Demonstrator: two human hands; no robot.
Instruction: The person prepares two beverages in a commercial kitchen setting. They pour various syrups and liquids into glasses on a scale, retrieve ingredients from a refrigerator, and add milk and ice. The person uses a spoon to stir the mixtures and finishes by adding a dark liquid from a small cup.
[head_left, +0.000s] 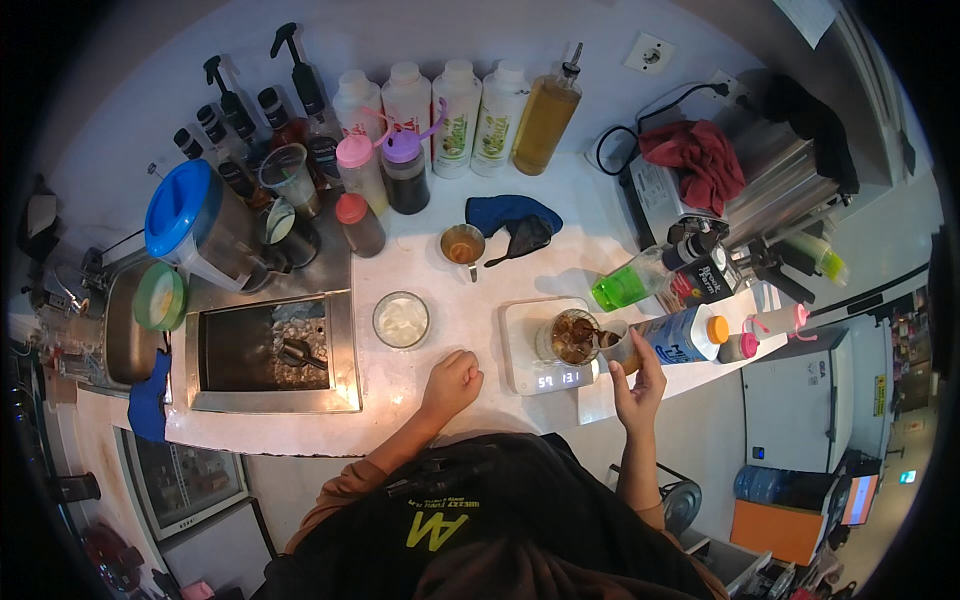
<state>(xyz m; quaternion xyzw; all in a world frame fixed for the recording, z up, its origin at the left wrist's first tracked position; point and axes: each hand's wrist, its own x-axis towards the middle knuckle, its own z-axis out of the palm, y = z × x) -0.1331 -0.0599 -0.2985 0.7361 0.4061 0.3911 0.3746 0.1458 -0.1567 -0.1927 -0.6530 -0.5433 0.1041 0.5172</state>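
My right hand (641, 382) grips a small clear cup (622, 349), tilted over the rim of a drinking glass (546, 343). Dark brown liquid runs from the cup into the glass, where ice and brown drink (576, 339) show. Under the glass is a white digital scale (523, 330) with a lit display. My left hand (454, 382) rests on the white counter, its fingers curled into a fist; nothing shows in it. Beyond that fist stands a glass bowl (401, 320) with white contents. A small metal cup (463, 245) with brown residue sits farther back.
Right of the scale are a milk carton (679, 335), a green-liquid bottle (626, 285) and a coffee machine (784, 176). A steel ice bin (247, 345) with a scoop lies left. Bottles (457, 124) line the wall; a blue cloth (506, 212) lies before them.
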